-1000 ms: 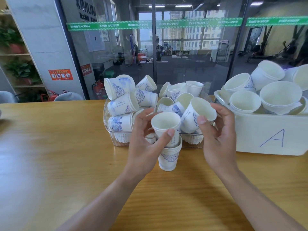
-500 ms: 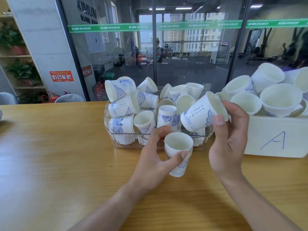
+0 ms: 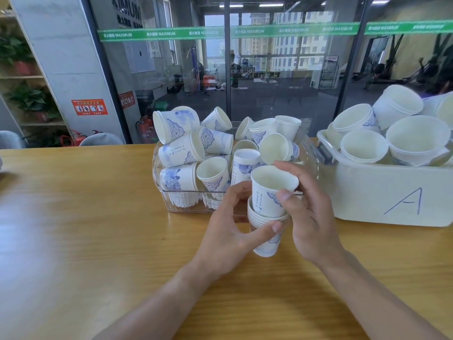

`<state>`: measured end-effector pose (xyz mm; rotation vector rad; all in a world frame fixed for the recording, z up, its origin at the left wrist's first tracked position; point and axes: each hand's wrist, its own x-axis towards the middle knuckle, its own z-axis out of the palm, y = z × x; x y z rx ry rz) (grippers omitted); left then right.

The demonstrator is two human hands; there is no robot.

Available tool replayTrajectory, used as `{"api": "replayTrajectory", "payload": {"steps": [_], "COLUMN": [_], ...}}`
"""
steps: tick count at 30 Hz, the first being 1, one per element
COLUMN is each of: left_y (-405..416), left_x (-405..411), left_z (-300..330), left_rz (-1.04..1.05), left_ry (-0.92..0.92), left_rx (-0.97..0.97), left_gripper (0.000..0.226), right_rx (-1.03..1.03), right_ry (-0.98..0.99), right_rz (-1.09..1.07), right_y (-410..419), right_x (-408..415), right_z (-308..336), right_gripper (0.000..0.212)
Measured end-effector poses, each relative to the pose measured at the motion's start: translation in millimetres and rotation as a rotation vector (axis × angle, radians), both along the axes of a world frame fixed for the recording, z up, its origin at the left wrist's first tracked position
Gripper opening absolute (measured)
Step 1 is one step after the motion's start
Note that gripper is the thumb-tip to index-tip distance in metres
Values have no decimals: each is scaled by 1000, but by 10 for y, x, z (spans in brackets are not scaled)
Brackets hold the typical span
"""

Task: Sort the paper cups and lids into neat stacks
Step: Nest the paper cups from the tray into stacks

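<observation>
My left hand (image 3: 230,231) grips a short stack of nested white paper cups (image 3: 268,241) with blue patterns, held just above the wooden table (image 3: 85,229). My right hand (image 3: 308,217) holds a single paper cup (image 3: 269,190) by its side, upright, its base sunk into the top of that stack. Behind my hands a clear plastic bin (image 3: 161,190) holds several loose blue-patterned cups lying at all angles.
A white bin marked "A" (image 3: 392,195) stands to the right with several wider white cups piled in it. A glass wall runs along the far edge of the table. Shelves with plants stand at the far left.
My right hand lifted a cup out of the clear bin, carried it left and down, and set it into the stack in my left hand, which drew back toward me.
</observation>
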<state>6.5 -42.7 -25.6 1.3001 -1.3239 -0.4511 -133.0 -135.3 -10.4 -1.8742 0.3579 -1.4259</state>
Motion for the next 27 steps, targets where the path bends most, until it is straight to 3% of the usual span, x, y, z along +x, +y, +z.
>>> {"api": "replayTrajectory", "payload": {"steps": [13,19,27], "left_y": [-4,15,-18], "left_x": [43,92,180], "left_z": [-27,9,78], "left_rz": [6,38,183], "left_ry": [-4,27,45], "left_rx": [-21,-89,-155], "left_gripper": [67,49,24], "right_rx": [139,189,150], "right_ry": [218,118,21], "right_rz": [41,-7,-136], "right_y": [-3,13,-100], "right_x": [-7,-30,-81], "right_z": [-153,-129,-19], "right_gripper": [50,48,28]}}
